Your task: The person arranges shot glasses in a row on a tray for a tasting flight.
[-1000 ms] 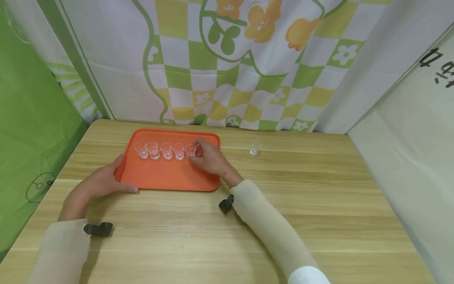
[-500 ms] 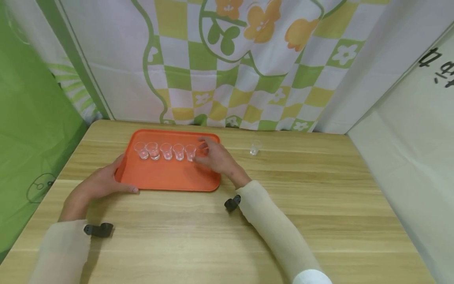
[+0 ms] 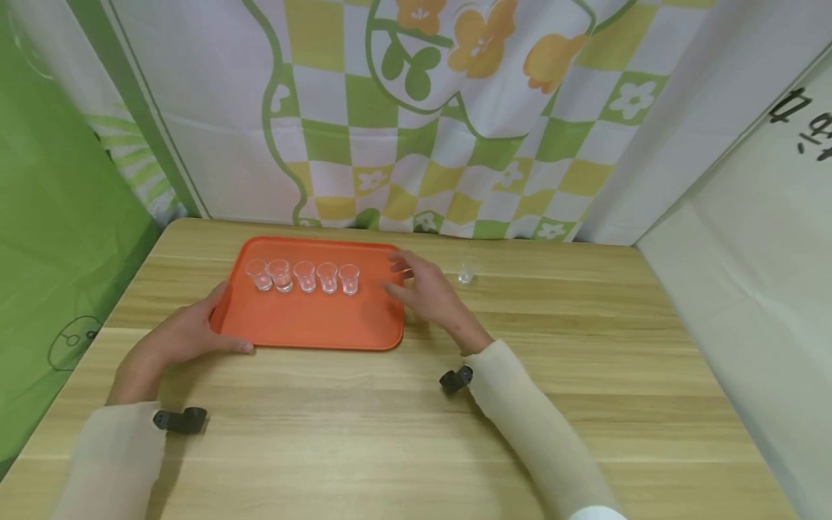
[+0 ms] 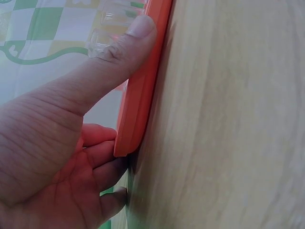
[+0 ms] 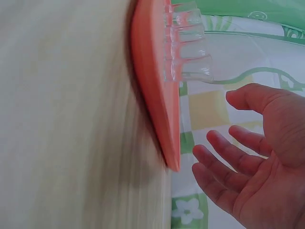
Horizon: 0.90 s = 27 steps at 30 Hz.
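An orange tray [image 3: 305, 321] lies on the table, carrying a row of several small clear shot glasses [image 3: 328, 279] that stand upright across its middle. My left hand [image 3: 185, 334] holds the tray's near left corner, thumb along the front rim and fingers at the left side. In the left wrist view the thumb [image 4: 121, 55] lies over the red rim and the bent fingers meet its end. Spread above the tray's right edge, my right hand [image 3: 425, 289] holds nothing. One more shot glass [image 3: 466, 271] stands on the table right of the tray.
The wooden table [image 3: 364, 433] has a checked, flowered curtain [image 3: 416, 144] hanging at its back edge. A green sheet [image 3: 65, 217] borders the left, and a pale sheet with black writing [image 3: 747, 217] the right.
My right hand has let go of the rightmost glass on the tray and moved right to the tray's edge, its fingers spreading. The left hand and tray have stayed put.
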{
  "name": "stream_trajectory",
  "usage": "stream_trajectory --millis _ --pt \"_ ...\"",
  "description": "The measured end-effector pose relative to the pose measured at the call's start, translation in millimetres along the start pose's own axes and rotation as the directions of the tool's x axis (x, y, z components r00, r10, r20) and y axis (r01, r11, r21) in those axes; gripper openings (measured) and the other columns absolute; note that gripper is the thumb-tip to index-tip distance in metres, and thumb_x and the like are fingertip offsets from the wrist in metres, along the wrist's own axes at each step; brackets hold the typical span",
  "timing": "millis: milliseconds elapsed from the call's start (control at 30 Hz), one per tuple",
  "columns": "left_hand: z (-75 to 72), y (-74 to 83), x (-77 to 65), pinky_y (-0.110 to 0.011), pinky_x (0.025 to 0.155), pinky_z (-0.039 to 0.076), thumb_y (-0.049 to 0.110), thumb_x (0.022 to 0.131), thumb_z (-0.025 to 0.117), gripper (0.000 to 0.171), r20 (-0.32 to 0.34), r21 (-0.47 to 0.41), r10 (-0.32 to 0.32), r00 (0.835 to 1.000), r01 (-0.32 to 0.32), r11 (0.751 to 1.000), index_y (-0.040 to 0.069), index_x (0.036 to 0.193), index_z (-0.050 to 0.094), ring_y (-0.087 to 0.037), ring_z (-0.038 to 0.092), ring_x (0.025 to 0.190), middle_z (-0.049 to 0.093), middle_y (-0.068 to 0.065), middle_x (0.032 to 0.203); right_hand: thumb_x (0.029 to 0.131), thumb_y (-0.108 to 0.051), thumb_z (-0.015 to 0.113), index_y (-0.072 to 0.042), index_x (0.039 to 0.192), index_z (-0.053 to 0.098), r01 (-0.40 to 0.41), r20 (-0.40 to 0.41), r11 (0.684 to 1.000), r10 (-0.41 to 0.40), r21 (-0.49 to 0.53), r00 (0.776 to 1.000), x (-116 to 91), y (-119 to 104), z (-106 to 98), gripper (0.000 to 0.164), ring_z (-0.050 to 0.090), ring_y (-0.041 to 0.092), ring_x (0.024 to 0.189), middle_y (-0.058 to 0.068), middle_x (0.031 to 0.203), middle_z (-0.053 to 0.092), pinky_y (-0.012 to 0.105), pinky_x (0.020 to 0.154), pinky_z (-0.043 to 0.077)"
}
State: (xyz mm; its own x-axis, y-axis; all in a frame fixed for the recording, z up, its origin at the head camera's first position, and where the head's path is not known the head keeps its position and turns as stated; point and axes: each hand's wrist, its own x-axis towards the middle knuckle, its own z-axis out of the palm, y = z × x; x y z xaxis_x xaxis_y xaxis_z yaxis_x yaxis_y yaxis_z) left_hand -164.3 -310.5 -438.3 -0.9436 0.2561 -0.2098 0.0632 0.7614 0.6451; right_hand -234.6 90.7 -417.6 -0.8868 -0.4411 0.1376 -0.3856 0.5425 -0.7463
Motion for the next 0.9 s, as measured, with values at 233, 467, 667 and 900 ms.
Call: stream_trajectory --millis 233,467,667,900 --pt "-0.2 1.4 0.1 -0.071 0.102 0.037 0.053 0.078 0.087 0.132 0.008 -0.014 -0.002 1.000 0.002 1.000 0.009 0.166 -0.002 -0.053 0.045 0.130 0.036 -0.036 0.154 0.099 -0.016 0.071 0.000 0.142 0.054 0.006 -0.020 0.998 -0.007 -0.056 1.000 -21.1 9.1 -12.8 0.048 0.064 0.033 0.114 0.018 0.131 0.064 0.045 0.095 0.054" --pt "0.3 0.0 1.6 -0.072 0.102 0.036 0.055 0.078 0.087 0.133 0.016 -0.005 -0.017 1.000 0.017 1.000 0.010 0.166 -0.003 -0.054 0.043 0.131 0.034 -0.038 0.154 0.101 -0.018 0.069 0.000 0.141 0.055 0.016 -0.014 0.995 -0.017 -0.096 1.000 -40.1 14.2 -25.7 0.047 0.063 0.035 0.115 0.018 0.130 0.065 0.049 0.095 0.053" --pt "0.2 -0.7 1.7 -0.072 0.101 0.037 0.054 0.079 0.087 0.132 0.016 -0.008 -0.012 1.000 0.012 1.000 0.011 0.166 -0.002 -0.054 0.044 0.130 0.035 -0.037 0.154 0.100 -0.016 0.071 0.000 0.141 0.055 0.038 -0.084 0.992 -0.048 -0.118 0.995 -52.1 21.4 -39.9 0.047 0.062 0.034 0.117 0.019 0.129 0.064 0.050 0.093 0.053" --pt "0.0 -2.5 2.2 -0.071 0.101 0.038 0.054 0.079 0.087 0.132 0.014 -0.011 -0.010 1.000 0.010 1.000 0.010 0.166 -0.003 -0.052 0.045 0.129 0.036 -0.036 0.154 0.097 -0.006 0.072 0.004 0.134 0.060 0.093 -0.205 0.986 -0.121 -0.141 0.971 -57.9 33.7 -54.6 0.040 0.064 0.039 0.107 0.022 0.124 0.065 0.052 0.087 0.055"
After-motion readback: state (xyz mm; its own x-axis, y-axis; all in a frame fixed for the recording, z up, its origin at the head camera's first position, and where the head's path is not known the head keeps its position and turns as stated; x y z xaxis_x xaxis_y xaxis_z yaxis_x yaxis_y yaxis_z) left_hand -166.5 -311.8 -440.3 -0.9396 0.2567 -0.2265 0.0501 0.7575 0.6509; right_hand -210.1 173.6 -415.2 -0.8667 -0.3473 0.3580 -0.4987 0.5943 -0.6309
